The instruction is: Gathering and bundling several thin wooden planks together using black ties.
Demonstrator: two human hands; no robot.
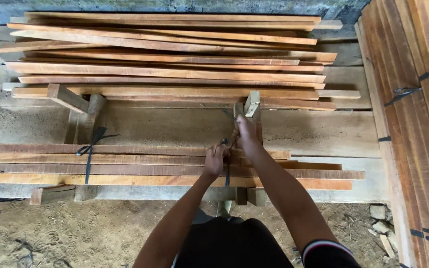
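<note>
A low bundle of long reddish wooden slats (125, 166) lies across two wooden trestles in front of me. A dark strap (227, 173) runs around the bundle at its right part. My left hand (215, 160) is closed on the strap's end on top of the slats. My right hand (247, 133) is just beyond it, gripping a small tool or the strap's other end; which one is unclear. A second dark strap (89, 149) is knotted around the bundle near the left trestle.
A loose pile of long slats (175, 59) lies behind on a wider plank. Strapped bundles of boards (413, 109) run along the right side. Sandy ground (75, 228) with stones lies below, and a wooden block (50, 194) sits by the left trestle.
</note>
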